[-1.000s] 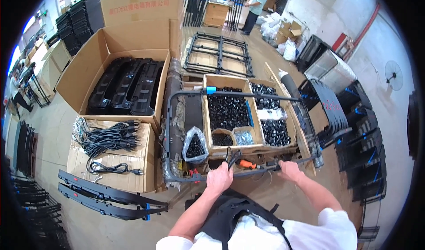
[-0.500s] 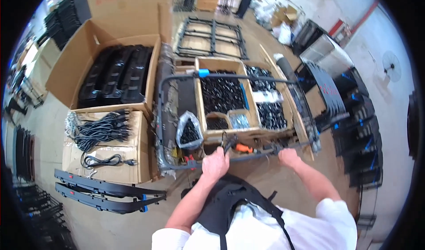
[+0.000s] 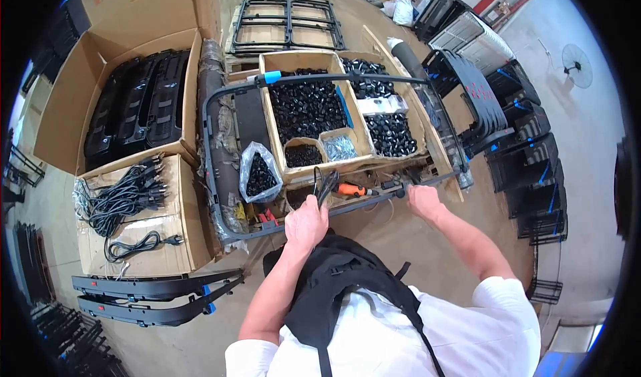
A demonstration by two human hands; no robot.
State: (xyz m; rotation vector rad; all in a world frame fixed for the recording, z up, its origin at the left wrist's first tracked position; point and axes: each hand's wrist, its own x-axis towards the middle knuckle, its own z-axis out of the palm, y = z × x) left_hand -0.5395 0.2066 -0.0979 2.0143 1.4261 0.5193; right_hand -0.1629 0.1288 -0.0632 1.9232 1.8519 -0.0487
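A black tubular frame (image 3: pixel 211 151) with rounded corners lies across the worktop, over the parts boxes. At its near bar, my left hand (image 3: pixel 306 225) is closed around a black looped bundle (image 3: pixel 325 184), which looks like cable and sticks up past the fingers. Further right, my right hand (image 3: pixel 423 201) is closed at the same bar, beside a small dark fitting (image 3: pixel 402 189). What its fingers grip is hidden. Between the hands, behind the bar, lies an orange-handled tool (image 3: pixel 352 189).
Wooden trays (image 3: pixel 263 63) hold several black plastic parts and silver screws (image 3: pixel 339 147). A plastic bag (image 3: pixel 259 198) of black parts lies left of them. Black power cords (image 3: pixel 127 200) rest on a carton (image 3: pixel 160 257); a larger carton (image 3: pixel 63 136) stands behind. Black panels (image 3: pixel 544 176) line the right wall.
The whole view has shifted, so the frame and boxes sit higher and further left. Both hands stay closed at the near bar, with the black bundle still in my left hand.
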